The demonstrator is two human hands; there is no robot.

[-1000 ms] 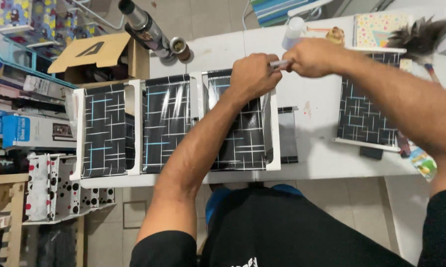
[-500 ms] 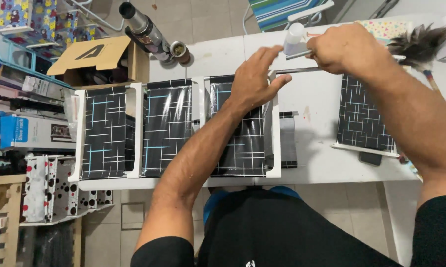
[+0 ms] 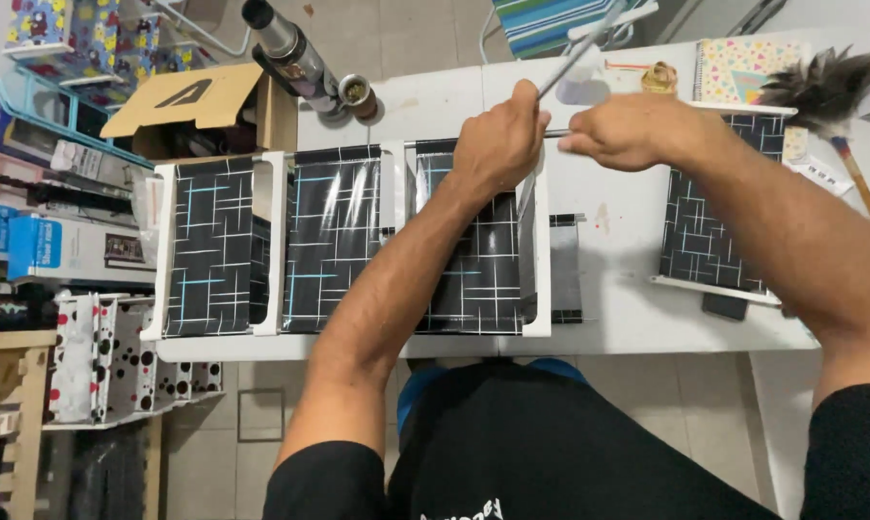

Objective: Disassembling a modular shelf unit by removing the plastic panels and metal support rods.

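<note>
Both hands meet above the far middle of the white worktop [image 3: 637, 327]. The left hand [image 3: 498, 144] is closed in a grip around a thin metal rod [image 3: 575, 53] that slants up toward the far edge. The right hand [image 3: 628, 130] pinches another thin rod lying level, just beside the left. Below them, a white frame with three black grid-patterned panels [image 3: 334, 241] lies along the near edge. A feather duster [image 3: 820, 82] rests at the far right corner.

thin metal rod [image 3: 575, 56] | silvery, slanted | above black patterned panel [image 3: 474, 241]
</note>
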